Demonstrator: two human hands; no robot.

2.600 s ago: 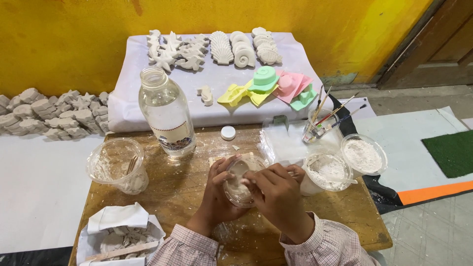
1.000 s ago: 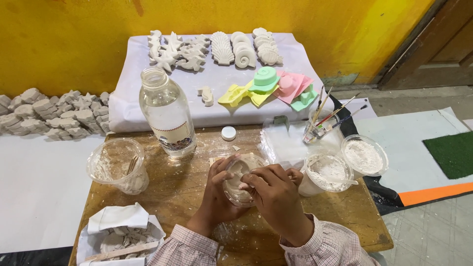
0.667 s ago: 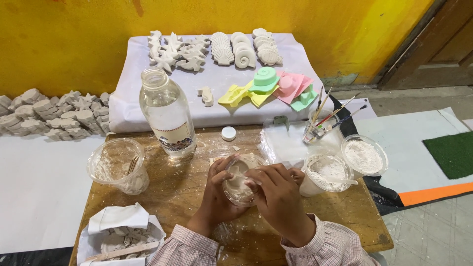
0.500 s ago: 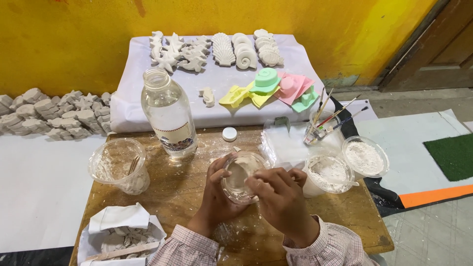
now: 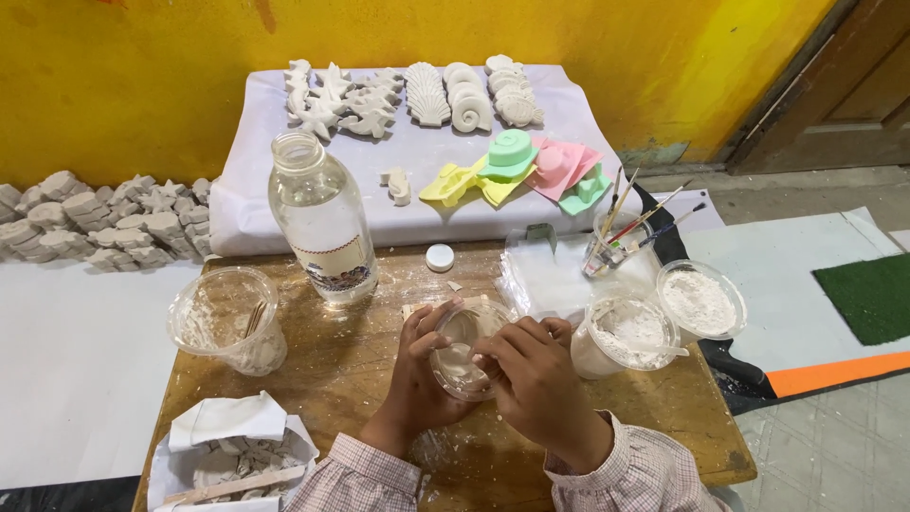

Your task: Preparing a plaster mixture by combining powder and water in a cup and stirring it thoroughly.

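1. The clear plastic cup (image 5: 462, 349) sits between both hands over the middle of the wooden table (image 5: 360, 365). It is tilted, mouth up and toward the camera, with its long axis leaning away toward the bottle (image 5: 324, 230).
2. It holds a pale whitish mix, though the plastic blurs how full it is.
3. Open room is tight. The bottle and a small white cap (image 5: 439, 257) are just beyond the cup, two tubs of white powder (image 5: 664, 318) sit near on the right, and a cup with wooden sticks (image 5: 230, 320) stands well apart on the left. The near table edge lies under the forearms.
4. The left hand (image 5: 417, 379) cradles the cup's side and base, fingers curled and thumb on the rim.
5. The right hand (image 5: 536, 379) closes on the cup's right side, fingertips at the rim, wrist bent inward.
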